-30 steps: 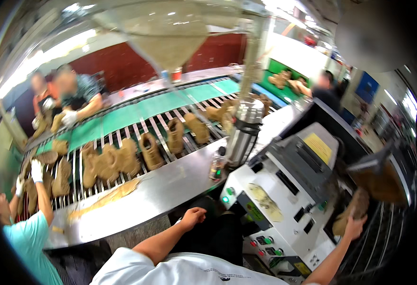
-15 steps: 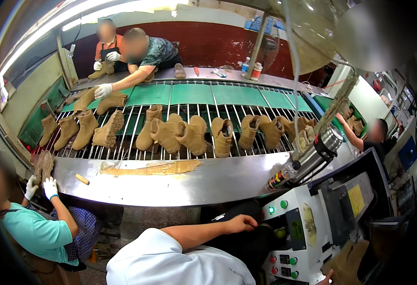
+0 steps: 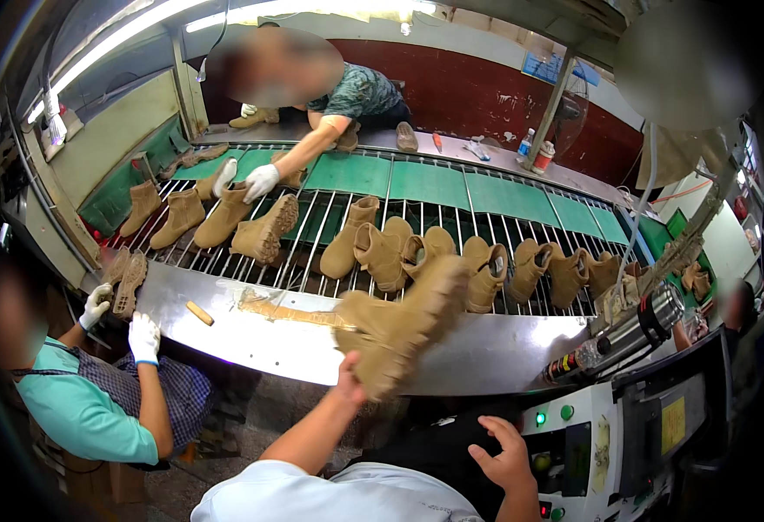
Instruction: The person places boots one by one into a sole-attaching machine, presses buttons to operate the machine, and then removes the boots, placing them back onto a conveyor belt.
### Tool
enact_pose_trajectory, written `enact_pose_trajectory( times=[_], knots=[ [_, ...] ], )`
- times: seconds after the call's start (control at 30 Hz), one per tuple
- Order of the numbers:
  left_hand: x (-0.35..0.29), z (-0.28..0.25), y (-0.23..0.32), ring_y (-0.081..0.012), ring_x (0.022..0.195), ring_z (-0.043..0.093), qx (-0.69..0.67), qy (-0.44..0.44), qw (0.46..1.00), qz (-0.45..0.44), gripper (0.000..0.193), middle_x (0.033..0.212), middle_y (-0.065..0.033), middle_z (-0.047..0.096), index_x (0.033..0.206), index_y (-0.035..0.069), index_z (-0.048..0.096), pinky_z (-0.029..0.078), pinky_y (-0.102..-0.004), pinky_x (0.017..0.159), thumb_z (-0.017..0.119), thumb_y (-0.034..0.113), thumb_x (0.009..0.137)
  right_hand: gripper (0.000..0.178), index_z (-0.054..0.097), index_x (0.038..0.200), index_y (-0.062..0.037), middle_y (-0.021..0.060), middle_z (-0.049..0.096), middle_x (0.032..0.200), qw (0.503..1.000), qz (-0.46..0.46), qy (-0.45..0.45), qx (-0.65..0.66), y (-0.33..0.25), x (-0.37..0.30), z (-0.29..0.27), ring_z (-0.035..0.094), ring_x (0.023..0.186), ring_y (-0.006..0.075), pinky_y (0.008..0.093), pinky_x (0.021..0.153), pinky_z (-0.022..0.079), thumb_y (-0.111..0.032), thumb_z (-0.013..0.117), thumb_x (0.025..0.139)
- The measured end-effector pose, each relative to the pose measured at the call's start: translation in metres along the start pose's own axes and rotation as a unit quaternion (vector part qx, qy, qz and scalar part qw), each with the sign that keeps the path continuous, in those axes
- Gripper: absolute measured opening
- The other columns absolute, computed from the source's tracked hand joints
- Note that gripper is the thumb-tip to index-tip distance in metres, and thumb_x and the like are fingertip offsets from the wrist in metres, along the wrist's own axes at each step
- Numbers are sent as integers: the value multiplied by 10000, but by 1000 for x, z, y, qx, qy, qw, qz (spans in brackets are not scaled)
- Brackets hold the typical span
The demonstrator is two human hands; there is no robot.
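A tan ankle boot (image 3: pixel 408 326), blurred by motion, is tilted in the air over the near edge of the metal table, its lugged sole turned to the right. My left hand (image 3: pixel 350 379) is closed on its lower end; part of the fingers is hidden by the boot. Lower to the right, my right hand (image 3: pixel 505 454) is raised beside the white control panel (image 3: pixel 603 418), open and holding nothing, with its fingers apart. Beyond the held boot, several similar boots (image 3: pixel 379 257) stand or lean along the wire rack conveyor.
At left, a gloved co-worker in a teal shirt (image 3: pixel 86 426) sits by soles (image 3: pixel 128 283). Across the conveyor another person's gloved hand (image 3: pixel 262 183) reaches among boots. A steel thermos (image 3: pixel 643 317) and a bottle (image 3: pixel 573 358) stand at the metal table's right end (image 3: pixel 521 348).
A boot has come from the lower right to over the table, now in my left hand. My right hand has emptied and moved left. The view has shifted; the far co-worker's hand has moved among boots.
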State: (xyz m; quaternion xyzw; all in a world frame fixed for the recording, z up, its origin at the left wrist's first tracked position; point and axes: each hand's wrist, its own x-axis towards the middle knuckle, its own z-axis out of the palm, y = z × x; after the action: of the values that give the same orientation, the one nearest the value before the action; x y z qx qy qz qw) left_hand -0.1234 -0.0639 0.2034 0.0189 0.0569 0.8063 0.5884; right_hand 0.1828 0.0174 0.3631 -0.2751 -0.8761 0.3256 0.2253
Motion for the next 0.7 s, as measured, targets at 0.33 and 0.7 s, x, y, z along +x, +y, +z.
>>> enact_pose_trajectory(
  times=[0.33,0.7],
  knots=[
    [75,-9,264,-283,979,604,336,228,832,377,434,1094,-139,611,1173,-18,527,497,-403,864,668,64,770,252,657,959,18,112,671,844,959,278,36,47,96,-67,68,652,747,170,274,684,519,-64,697,724],
    [154,-64,255,-294,1047,596,685,362,487,404,565,1126,-152,615,1223,33,518,459,-385,880,753,126,718,144,659,897,-26,118,659,793,966,256,22,29,98,-47,107,653,725,218,327,664,525,-124,658,790]
  ],
)
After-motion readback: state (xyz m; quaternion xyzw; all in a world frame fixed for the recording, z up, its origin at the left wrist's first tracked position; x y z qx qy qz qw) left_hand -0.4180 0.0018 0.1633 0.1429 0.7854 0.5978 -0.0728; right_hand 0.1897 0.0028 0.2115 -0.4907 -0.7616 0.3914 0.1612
